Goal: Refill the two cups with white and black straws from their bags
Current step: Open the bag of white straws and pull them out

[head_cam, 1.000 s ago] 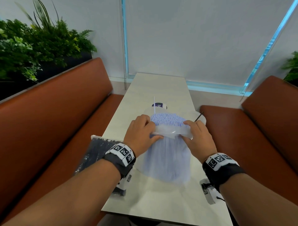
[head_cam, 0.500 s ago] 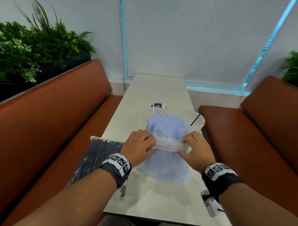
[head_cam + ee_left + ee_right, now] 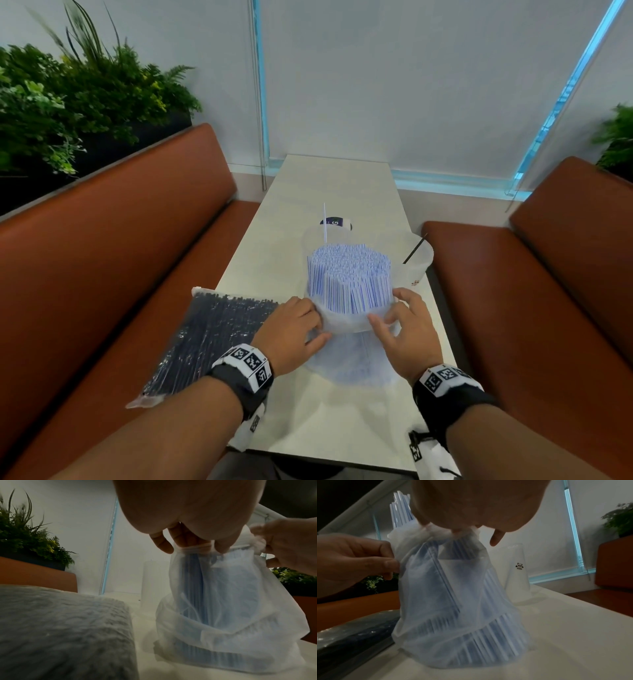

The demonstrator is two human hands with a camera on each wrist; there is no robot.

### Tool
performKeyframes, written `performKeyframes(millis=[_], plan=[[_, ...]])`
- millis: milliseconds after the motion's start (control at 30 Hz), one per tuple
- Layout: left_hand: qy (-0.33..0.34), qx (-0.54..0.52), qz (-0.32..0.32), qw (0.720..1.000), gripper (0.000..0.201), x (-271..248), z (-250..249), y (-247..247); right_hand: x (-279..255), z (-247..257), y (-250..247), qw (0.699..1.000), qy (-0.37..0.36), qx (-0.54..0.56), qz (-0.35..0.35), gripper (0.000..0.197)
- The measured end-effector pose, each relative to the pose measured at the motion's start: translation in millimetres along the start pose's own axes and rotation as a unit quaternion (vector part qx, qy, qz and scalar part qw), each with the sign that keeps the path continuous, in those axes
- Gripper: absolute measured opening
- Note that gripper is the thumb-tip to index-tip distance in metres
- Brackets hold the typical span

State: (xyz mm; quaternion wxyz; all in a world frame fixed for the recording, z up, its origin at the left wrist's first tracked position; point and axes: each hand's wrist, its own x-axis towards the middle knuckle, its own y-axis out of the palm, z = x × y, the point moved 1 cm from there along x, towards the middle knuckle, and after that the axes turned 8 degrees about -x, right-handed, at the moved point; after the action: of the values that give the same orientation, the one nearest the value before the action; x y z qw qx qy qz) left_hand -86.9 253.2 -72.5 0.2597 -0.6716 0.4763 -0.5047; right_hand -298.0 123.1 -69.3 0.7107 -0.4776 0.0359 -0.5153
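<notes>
Only right wrist shows the panda logo point(image 3: 519, 565) on cup point(image 3: 517, 574).

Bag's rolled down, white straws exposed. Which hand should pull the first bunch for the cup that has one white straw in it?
Probably the right hand. The white straws stand between both hands, and the left hand pinches the bag rim firmly enough to steady it. The cup sits behind the bundle, within likely reach of either.

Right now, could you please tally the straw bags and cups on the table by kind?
Straw bags: 2, white-straw bag and black-straw bag
Cups: 2, left cup and right cup
Total: 4
</notes>
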Motion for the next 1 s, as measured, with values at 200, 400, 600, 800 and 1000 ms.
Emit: performKeyframes(millis=[200, 400, 600, 800, 1000], plan=[[-0.079, -0.256, -0.199, 0.943, 0.018, 2, -14, -12, 17, 10, -3, 0.981, 0.111, 0.128, -0.093, 0.019], [-0.446, -0.529, -0.211, 0.690, 0.023, 32, -3, -15, 27, 16, 8, 0.918, 0.276, 0.284, 0.033, 0.030], [-0.404, -0.565, -0.061, 0.717, 0.062, 53, -3, -22, 46, 33, 5, 0.865, 0.296, 0.393, 0.094, 0.050], [-0.392, -0.515, -0.025, 0.762, 0.037, 53, -5, -25, 50, 36, -4, 0.854, 0.299, 0.411, 0.115, 0.052], [-0.370, -0.550, -0.067, 0.746, 0.022, 59, -9, -27, 56, 41, -7, 0.874, 0.284, 0.378, 0.116, 0.049]])
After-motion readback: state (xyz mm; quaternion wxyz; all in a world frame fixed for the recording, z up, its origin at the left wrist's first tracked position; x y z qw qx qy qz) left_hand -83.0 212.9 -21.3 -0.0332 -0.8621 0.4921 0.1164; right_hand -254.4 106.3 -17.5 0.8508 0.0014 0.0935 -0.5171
